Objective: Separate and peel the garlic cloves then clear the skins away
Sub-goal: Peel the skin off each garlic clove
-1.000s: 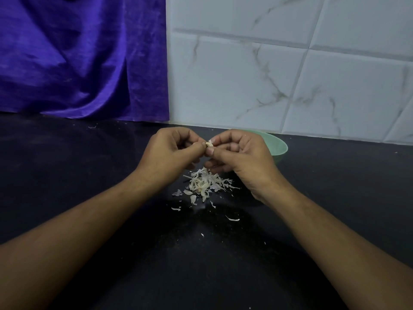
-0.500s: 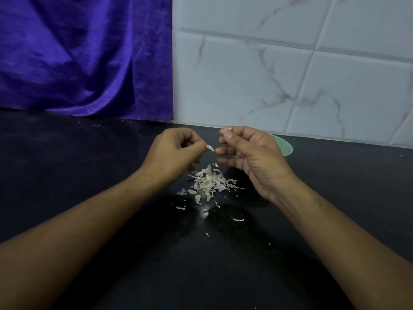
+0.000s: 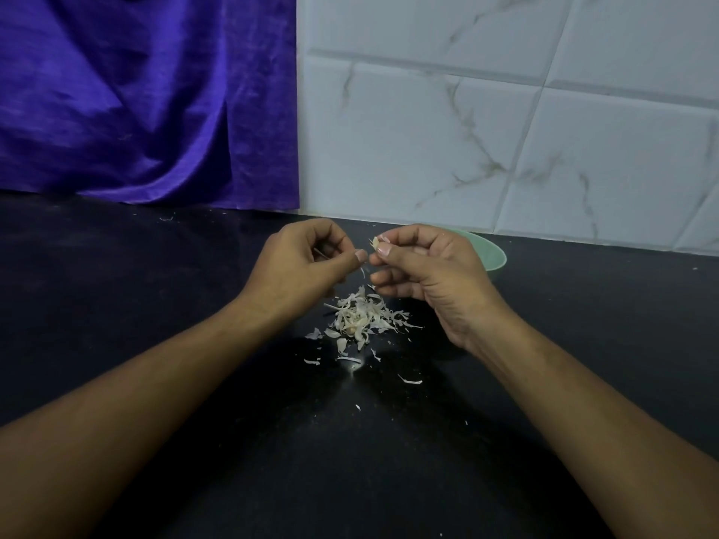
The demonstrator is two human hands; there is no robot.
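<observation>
My right hand (image 3: pixel 424 274) pinches a small pale garlic clove (image 3: pixel 376 242) between thumb and forefinger, held above the black counter. My left hand (image 3: pixel 301 266) is curled just left of it, thumb and forefinger pressed together; a thin sliver of skin (image 3: pixel 362 271) hangs just below its fingertips. Under both hands lies a loose pile of white garlic skins (image 3: pixel 360 317), with a few stray flakes nearer me. A light green bowl (image 3: pixel 492 254) stands behind my right hand, mostly hidden by it.
The black countertop (image 3: pixel 155 305) stretches left and toward me. A purple cloth (image 3: pixel 136 95) hangs at the back left. White marbled wall tiles (image 3: pixel 505 122) close off the back right. A lone skin strip (image 3: pixel 409 380) lies right of the pile.
My hands pulled apart half a second ago and have come close again. The clove has stayed in my right hand and a sliver of skin has come off toward the pile.
</observation>
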